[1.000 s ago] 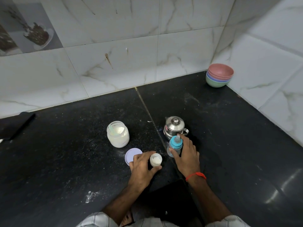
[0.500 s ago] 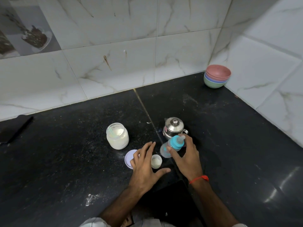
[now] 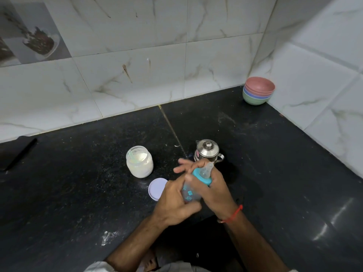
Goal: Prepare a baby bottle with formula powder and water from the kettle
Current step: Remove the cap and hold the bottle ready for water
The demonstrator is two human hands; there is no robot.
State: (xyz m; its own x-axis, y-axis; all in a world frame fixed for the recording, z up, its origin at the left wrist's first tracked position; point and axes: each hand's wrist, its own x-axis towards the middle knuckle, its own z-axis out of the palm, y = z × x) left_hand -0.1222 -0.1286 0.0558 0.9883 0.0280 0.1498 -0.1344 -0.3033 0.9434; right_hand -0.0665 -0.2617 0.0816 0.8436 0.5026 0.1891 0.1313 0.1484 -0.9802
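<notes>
A clear baby bottle (image 3: pixel 190 194) with a teal collar and a silicone teat is held tilted above the black counter. My left hand (image 3: pixel 174 203) wraps its lower body. My right hand (image 3: pixel 214 189) grips the teal collar near the teat. An open glass jar of white formula powder (image 3: pixel 139 163) with a scoop inside stands to the left. Its lilac lid (image 3: pixel 156 188) lies flat beside my left hand. A small steel kettle (image 3: pixel 207 150) with its lid on stands just behind my hands. The bottle's small white cap is hidden.
Stacked coloured bowls (image 3: pixel 258 91) sit in the back right corner by the tiled walls. A dark flat object (image 3: pixel 18 152) lies at the far left of the counter (image 3: pixel 275 173). White powder spill (image 3: pixel 109 236) marks the counter near the front edge.
My left hand let go of the small white cap and took the bottle's body. My right hand lifted the bottle off the counter and tilted it toward me.
</notes>
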